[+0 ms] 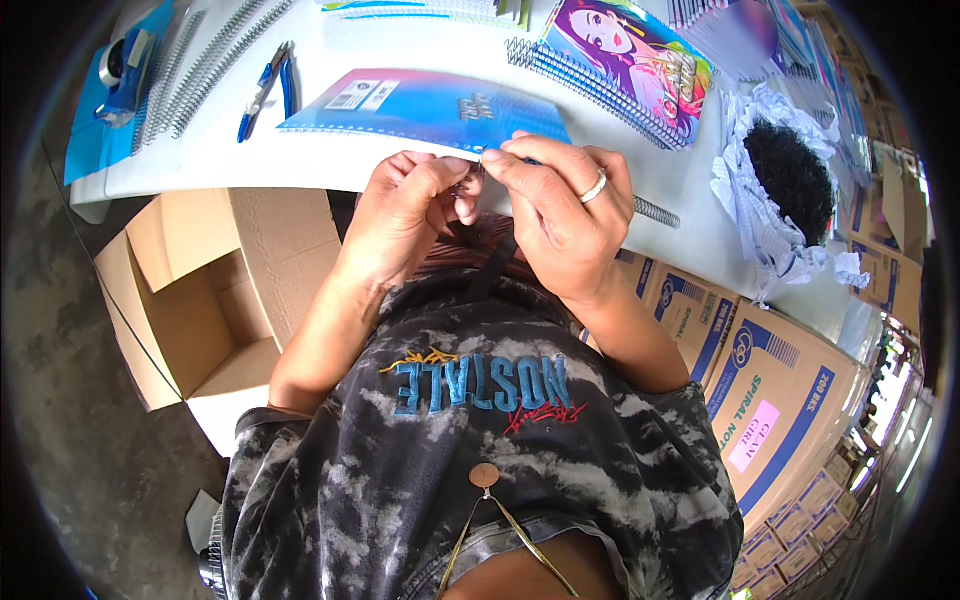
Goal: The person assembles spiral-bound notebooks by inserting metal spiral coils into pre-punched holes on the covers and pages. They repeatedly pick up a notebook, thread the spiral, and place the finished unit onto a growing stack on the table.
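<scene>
Nearest to me is my black-and-grey mottled cloth shirt (540, 440), with an opened brown cardboard box (290, 240) to my left and a closed brown cardboard carton with blue print (800, 365) to my right. My left hand (425, 190) is closed, thumb and curled fingers pinching the near edge of a blue-and-pink notebook with a glossy cover and punched holes (420, 105). My right hand (560, 195) (the one with the silvery ring (594, 186)) grips that same edge just beside it, between thumb and forefinger. The notebook lies tilted before me, over the near part of the white counter (340, 48). A thin grey metal spiral coil (657, 212) shows beyond my right hand; I cannot tell whether my palm holds it. Farther off are blue-handled pliers (289, 88) to the left, crumpled white paper (735, 180) around a black tangled bundle (790, 170) to the right, then long metal coils (215, 75) and spiral-bound notebooks with a colourful illustrated cover (630, 65).
</scene>
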Action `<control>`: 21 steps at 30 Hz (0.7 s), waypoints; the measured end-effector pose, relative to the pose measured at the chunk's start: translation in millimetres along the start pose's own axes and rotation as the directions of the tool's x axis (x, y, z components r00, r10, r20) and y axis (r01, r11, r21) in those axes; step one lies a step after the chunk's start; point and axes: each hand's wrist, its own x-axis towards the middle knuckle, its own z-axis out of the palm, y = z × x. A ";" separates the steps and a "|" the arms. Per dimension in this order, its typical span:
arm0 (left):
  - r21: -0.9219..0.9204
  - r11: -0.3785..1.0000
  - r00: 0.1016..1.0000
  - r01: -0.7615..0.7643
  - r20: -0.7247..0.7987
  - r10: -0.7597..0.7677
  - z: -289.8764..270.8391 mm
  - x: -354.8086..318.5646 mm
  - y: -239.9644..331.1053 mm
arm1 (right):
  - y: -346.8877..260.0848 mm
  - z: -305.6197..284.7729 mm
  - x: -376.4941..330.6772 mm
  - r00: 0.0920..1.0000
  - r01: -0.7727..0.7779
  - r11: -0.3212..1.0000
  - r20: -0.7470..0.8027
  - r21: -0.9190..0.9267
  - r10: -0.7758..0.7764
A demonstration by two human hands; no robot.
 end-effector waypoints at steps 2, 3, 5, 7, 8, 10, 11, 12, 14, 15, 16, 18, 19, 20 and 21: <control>0.413 0.909 0.992 -0.052 -0.084 0.095 -3.7 3.1 -1.4 | 2.4 2.7 -5.9 1.000 -0.008 1.000 0.002 0.019 0.008; 0.309 0.951 0.997 -0.014 -0.072 0.038 -4.1 3.5 -1.0 | 4.2 4.3 -9.2 1.000 -0.007 1.000 -0.005 0.023 0.007; 0.096 0.993 0.997 0.071 -0.033 -0.068 -6.7 3.0 0.8 | 7.4 6.4 -14.5 1.000 -0.003 0.999 -0.020 0.034 0.004; -0.452 0.809 0.920 0.376 0.288 -0.266 -17.7 4.7 -10.1 | 3.9 4.4 -12.0 0.999 -0.046 0.996 0.026 0.082 0.044; -0.372 0.863 0.932 0.341 0.256 -0.257 -15.8 5.3 -8.3 | 2.5 3.2 -9.6 0.997 -0.069 0.993 0.048 0.099 0.064; 0.240 0.971 0.998 -0.001 0.057 -0.013 -16.4 1.3 -14.9 | 14.4 0.3 -5.3 0.964 -0.265 0.943 0.015 0.203 0.267; 0.717 0.661 0.960 -0.221 0.039 0.279 -21.0 -1.8 -26.2 | 23.2 -3.5 -1.8 0.932 -0.353 0.900 0.007 0.255 0.363; 0.787 0.604 0.960 -0.128 -0.055 0.276 -28.4 -2.9 -27.2 | 33.4 -11.6 3.1 0.891 -0.442 0.837 0.053 0.323 0.450; 0.763 0.628 0.923 -0.155 -0.115 0.368 -42.5 3.7 -24.3 | 35.8 -24.0 18.4 0.780 -0.609 0.659 0.182 0.441 0.598; 0.823 0.556 0.893 -0.121 -0.154 0.422 -48.2 10.7 -17.0 | 37.2 -25.5 23.3 0.768 -0.625 0.638 0.203 0.450 0.608; 0.907 0.412 0.856 -0.089 -0.141 0.497 -52.3 20.4 -6.4 | 41.1 -25.6 28.2 0.755 -0.640 0.617 0.225 0.458 0.616; 0.987 0.159 0.819 -0.021 -0.074 0.569 -61.9 42.0 19.2 | 50.2 -24.5 38.0 0.720 -0.679 0.551 0.296 0.484 0.628; 0.996 -0.068 0.703 -0.056 0.087 0.705 -74.0 49.0 23.8 | 53.5 -25.3 41.2 0.737 -0.668 0.564 0.326 0.486 0.592; 0.984 -0.103 0.557 -0.148 0.169 0.813 -80.1 56.1 35.1 | 58.3 -25.3 42.7 0.752 -0.656 0.577 0.354 0.487 0.556; 0.963 -0.200 0.377 -0.177 0.255 0.891 -61.9 57.5 50.1 | 63.0 -26.5 42.8 0.762 -0.646 0.591 0.372 0.483 0.529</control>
